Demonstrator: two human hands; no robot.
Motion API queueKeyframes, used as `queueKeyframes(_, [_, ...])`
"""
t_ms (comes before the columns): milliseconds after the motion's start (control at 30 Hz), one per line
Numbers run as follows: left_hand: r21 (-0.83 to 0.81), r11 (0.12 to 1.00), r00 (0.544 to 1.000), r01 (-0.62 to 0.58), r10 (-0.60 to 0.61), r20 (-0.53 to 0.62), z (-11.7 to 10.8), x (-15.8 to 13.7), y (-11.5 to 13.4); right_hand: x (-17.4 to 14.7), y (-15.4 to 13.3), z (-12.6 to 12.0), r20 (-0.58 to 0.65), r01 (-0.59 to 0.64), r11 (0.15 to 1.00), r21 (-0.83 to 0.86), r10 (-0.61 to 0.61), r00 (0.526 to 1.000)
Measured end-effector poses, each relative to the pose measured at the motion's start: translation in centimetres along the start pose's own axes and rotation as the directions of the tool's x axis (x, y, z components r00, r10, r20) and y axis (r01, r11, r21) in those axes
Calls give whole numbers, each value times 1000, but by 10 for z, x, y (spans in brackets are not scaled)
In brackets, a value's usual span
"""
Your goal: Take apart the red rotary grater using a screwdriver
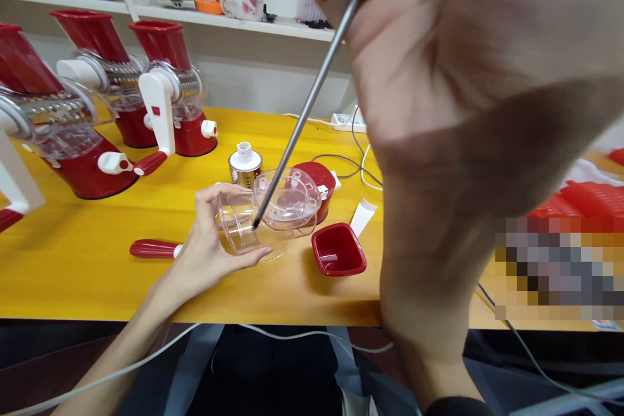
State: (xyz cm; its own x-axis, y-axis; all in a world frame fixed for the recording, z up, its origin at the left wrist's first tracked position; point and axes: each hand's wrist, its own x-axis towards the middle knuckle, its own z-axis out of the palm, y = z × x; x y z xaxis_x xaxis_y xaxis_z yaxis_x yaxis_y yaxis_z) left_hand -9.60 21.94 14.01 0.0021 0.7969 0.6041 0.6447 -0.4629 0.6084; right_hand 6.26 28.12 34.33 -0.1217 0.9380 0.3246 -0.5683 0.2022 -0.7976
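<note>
My left hand is wrapped round a clear plastic grater housing, held above the table. Close to the camera, my right hand grips the yellow and black handle of a screwdriver. Its long shaft slants down to the left, and the dark tip overlaps the clear housing; whether it touches is hard to tell. Behind the housing stand a metal grater drum with a white hub and a red base. A red square hopper and a white curved piece lie to the right.
Several assembled red drum graters stand at the left. A red handle lies on the yellow table. Cables run by a power strip at the back, under a white shelf. Red parts are at the right.
</note>
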Motion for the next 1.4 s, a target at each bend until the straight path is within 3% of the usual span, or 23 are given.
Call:
queueKeyframes(67, [7, 1000, 1000, -4, 4, 0, 0, 0, 0, 0, -3, -2, -22, 92, 991, 98, -90, 996])
queueKeyframes(167, [9, 1000, 1000, -15, 15, -6, 1, 0, 1, 5, 0, -7, 49, 281, 941, 187, -294, 954])
queueKeyframes(333, [-12, 1000, 1000, 4, -4, 15, 0, -1, 1, 8, 6, -8, 106, 350, 931, 101, -360, 927])
queueKeyframes(500, [-30, 999, 999, 17, -16, 41, -16, 4, 11, 3, 5, -3, 113, 438, 899, -35, -431, 895])
queueKeyframes(633, [103, 995, 994, -8, -4, 110, -28, 21, 28, 4, 6, -5, 194, 499, 866, -11, -488, 851])
queueKeyframes(767, [199, 980, 967, -24, -28, 255, -33, 49, 39, 17, 6, -14, 81, 420, 906, 42, -422, 903])
queueKeyframes(933, [205, 978, 873, -43, -63, 484, -37, 74, 38, 41, 4, -25, -115, 368, 928, 52, -360, 926])
queueKeyframes(1067, [233, 972, 879, -16, -97, 466, -37, 73, 36, 52, 3, -31, -163, 296, 955, -34, -297, 941])
queueKeyframes(1200, [291, 955, 886, -53, -89, 455, -34, 71, 43, 51, 1, -39, -140, 298, 949, -103, -311, 940])
queueKeyframes(1400, [315, 927, 798, -203, -30, 602, -35, 99, 55, 47, -4, -58, -151, 367, 911, -187, -396, 906])
